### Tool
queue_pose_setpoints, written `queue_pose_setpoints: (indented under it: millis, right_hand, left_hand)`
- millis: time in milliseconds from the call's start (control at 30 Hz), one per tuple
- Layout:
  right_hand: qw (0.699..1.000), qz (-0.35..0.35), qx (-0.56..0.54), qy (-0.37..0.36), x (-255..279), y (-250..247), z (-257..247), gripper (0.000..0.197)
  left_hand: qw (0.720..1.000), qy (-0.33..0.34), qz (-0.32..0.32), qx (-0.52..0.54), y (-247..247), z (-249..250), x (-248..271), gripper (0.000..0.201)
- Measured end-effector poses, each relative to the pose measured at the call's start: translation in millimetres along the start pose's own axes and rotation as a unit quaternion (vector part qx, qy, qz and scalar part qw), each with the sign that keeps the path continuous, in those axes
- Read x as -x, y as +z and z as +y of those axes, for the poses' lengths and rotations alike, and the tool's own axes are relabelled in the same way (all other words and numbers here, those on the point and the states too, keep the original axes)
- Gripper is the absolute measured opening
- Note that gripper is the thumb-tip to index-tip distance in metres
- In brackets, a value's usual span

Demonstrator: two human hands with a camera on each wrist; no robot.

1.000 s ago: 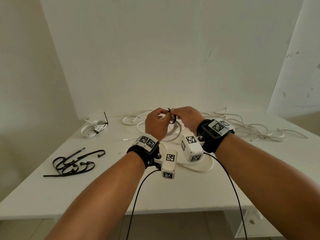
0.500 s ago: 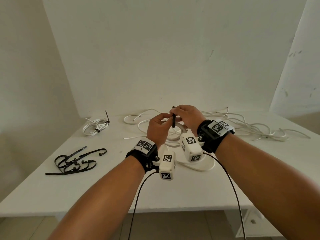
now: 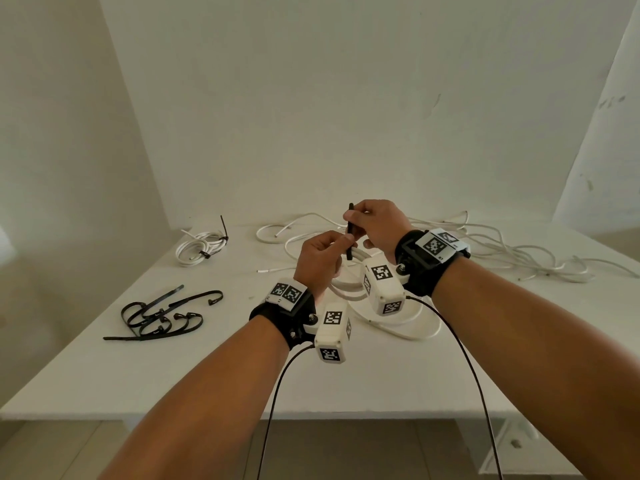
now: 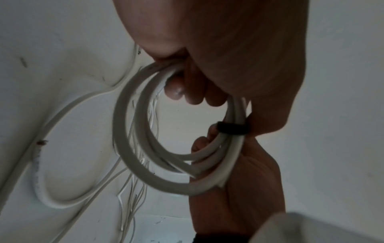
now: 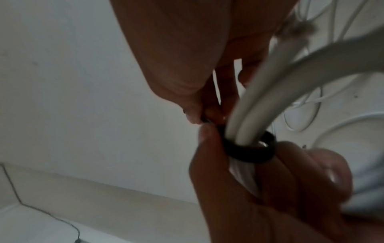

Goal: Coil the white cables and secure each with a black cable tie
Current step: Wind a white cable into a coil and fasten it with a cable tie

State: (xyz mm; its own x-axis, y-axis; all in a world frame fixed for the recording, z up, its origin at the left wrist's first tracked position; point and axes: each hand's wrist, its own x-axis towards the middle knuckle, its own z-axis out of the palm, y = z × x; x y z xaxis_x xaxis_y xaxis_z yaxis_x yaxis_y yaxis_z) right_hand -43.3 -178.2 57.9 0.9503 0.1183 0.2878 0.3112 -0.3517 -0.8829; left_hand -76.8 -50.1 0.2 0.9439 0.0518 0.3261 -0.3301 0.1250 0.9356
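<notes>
Above the middle of the white worktop [image 3: 145,372], in the head view, both hands work close together on one white cable coil [image 3: 349,289]. The left hand [image 3: 320,261] has its grip pinched on the lower part of a black cable tie [image 3: 350,233], and the right hand [image 3: 375,225] pinches the tie's upper part; the tie's tail stands nearly upright between them. A finished coil [image 3: 199,245], already banded with black ties, lies at the far left. Spare black ties [image 3: 159,315] lie in a loose pile at the near left. Loose white cables [image 3: 502,251] sprawl over the far right.

From the left wrist view, the cable coil [image 4: 145,148] forms several round loops hanging between the two hands. The cable tie [image 4: 231,129] wraps across the bunched strands at the coil's right side. The left hand [image 4: 239,189] grips the strands just below the tie, fingers curled around them.

From the right wrist view, the cable tie [image 5: 247,150] rings the strands as a closed band. The right hand [image 5: 187,65] pinches the tie's tail just above that band, thumb against fingertip. The left hand [image 5: 259,197] holds the bundle directly beneath.
</notes>
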Motion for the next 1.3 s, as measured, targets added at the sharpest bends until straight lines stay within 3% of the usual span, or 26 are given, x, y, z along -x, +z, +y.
queue_pose_setpoints:
  millis: [133, 333, 433, 500, 567, 800, 1000, 1167, 1300]
  right_hand:
    - [0.999, 0.014, 0.030, -0.011, -7, 0, 0, 0.018]
    - [0.999, 0.024, 0.039, 0.004, -10, 11, 1, 0.020]
    - [0.998, -0.042, -0.030, 0.043, -2, 17, -7, 0.024]
    - [0.992, -0.115, -0.014, 0.047, 2, 20, -11, 0.032]
    - [0.991, -0.133, -0.003, 0.030, 2, 24, -13, 0.034]
    - [0.996, -0.083, 0.032, -0.005, -7, 40, -10, 0.041]
    - [0.995, -0.065, 0.072, -0.012, -12, 58, -14, 0.034]
    - [0.991, -0.129, 0.017, 0.036, -12, 79, -8, 0.035]
    - [0.970, -0.169, -0.070, 0.157, -16, 107, 9, 0.033]
  left_hand:
    - [0.999, -0.020, -0.031, -0.002, -7, 2, 2, 0.017]
    - [0.998, 0.013, -0.048, -0.049, -21, 8, 8, 0.020]
    - [0.998, 0.022, -0.007, -0.052, -31, 14, 3, 0.030]
    - [0.998, 0.018, 0.020, -0.054, -37, 18, -1, 0.035]
    - [0.998, 0.017, 0.022, -0.063, -41, 19, -3, 0.031]
    - [0.998, -0.013, -0.001, -0.055, -51, 16, -4, 0.030]
    - [0.996, -0.068, -0.009, -0.058, -64, 15, 3, 0.027]
    - [0.992, -0.075, 0.013, -0.103, -93, 8, 2, 0.027]
    - [0.987, -0.084, 0.071, -0.120, -129, 4, -3, 0.031]
